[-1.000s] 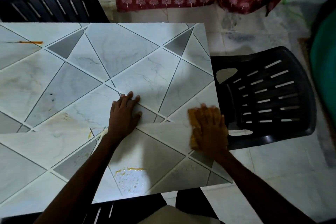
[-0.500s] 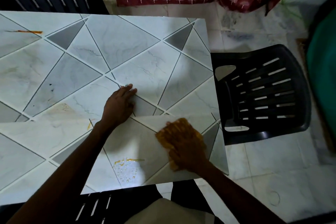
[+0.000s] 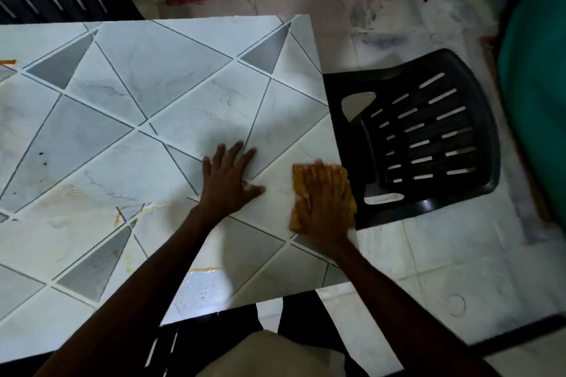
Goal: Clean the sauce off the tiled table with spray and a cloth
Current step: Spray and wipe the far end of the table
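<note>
Dim room, tiled tabletop [image 3: 171, 70]. Far left: sauce streak [image 3: 7, 62] cut by frame, untouched. Yellow smear [image 3: 117, 217], wet patch [image 3: 205, 286] near front edge remain. Your left grip [image 3: 228, 180] flat, fingers spread, stays braced. Your right grip [image 3: 324, 208], fingers straight on cloth [image 3: 298, 176], swung from front back to right edge: stroke skipped wet patch. Spray unseen; cloth mostly hidden.

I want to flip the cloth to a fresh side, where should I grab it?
Pinch the orange cloth at its left edge, coming from the left. It lies flat on the tiled table under the right hand, and that strip shows bare.
</note>
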A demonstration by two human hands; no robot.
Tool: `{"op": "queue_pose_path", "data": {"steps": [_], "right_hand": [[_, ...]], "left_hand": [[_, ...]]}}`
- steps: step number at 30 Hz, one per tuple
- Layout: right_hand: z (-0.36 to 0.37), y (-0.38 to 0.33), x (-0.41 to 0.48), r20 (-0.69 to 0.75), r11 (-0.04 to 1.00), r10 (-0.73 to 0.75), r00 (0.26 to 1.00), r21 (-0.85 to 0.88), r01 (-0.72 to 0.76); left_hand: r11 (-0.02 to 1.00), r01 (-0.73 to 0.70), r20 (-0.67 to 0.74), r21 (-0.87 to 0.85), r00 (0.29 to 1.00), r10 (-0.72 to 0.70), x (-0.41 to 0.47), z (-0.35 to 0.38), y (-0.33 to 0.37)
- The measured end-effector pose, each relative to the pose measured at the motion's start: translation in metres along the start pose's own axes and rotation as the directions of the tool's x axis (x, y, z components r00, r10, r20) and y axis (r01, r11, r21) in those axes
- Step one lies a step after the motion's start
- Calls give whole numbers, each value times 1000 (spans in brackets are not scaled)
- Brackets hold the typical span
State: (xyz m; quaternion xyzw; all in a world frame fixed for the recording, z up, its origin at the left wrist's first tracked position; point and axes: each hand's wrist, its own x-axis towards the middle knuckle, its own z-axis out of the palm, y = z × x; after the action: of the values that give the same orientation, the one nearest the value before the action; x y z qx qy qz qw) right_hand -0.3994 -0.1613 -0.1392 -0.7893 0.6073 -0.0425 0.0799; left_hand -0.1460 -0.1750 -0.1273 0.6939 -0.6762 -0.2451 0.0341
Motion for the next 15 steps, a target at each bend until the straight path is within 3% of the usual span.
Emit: {"op": "queue_pose_path", "data": {"steps": [2, 6, 9, 15], "right_hand": [[2, 13, -58, -8, 999, 16, 1000, 36, -15], [1, 32, -107, 121, 999, 0, 993, 42, -5], [-3, 37, -57, 97, 997, -30, 995, 67, 23], [4, 30, 113, 50, 995, 56, 997, 74, -60]], "left_hand": [[998, 39, 56, 46, 998, -42, 0, 9, 11], [996, 56, 24, 72, 998, -58, -2, 12, 12], [992, 71, 18, 101, 997, -73, 0, 14, 11], [975, 121, 21, 184, 992, -127, 1, 12, 22]]}}
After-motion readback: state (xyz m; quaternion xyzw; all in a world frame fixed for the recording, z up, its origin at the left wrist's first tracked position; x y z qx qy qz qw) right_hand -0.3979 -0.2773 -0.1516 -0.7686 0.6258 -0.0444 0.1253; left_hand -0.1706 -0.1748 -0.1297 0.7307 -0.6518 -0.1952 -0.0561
